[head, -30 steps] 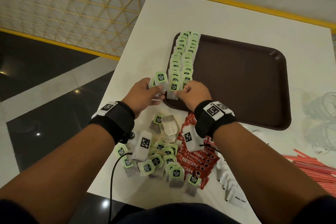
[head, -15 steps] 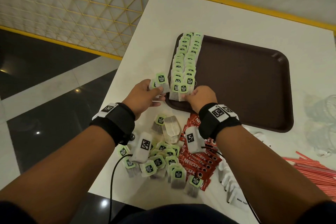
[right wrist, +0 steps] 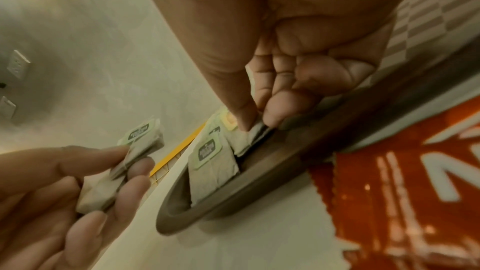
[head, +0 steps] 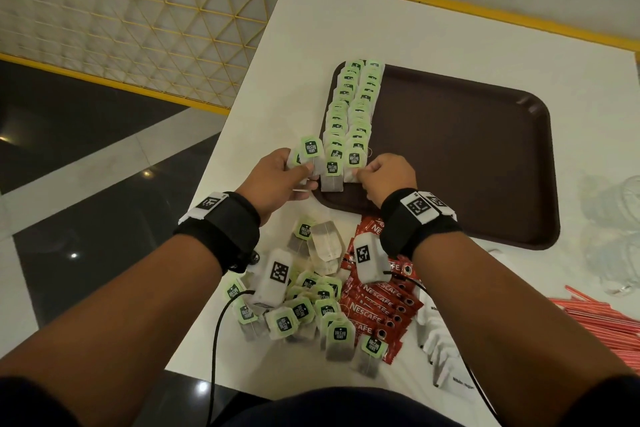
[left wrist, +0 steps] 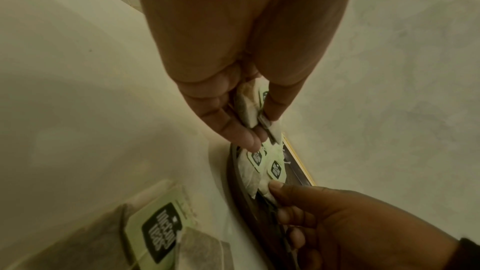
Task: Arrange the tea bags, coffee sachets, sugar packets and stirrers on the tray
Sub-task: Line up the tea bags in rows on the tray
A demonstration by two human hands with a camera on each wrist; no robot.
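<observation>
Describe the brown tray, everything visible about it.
The tray is a dark brown rectangle with rounded corners and a low raised rim, plastic by its look, lying flat on the white table. Two overlapping rows of green-tagged tea bags fill its left edge; the rest of its floor is bare. At its near left corner the right hand pinches the nearest tea bag of the right row. Red coffee sachets lie just off its near rim.

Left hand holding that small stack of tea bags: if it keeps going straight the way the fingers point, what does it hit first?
Most likely the left row of tea bags on the tray. The left hand points up-right, its held tea bags just short of the tray's left rim. Its height above the rim is unclear, so it may clip that first.
</observation>
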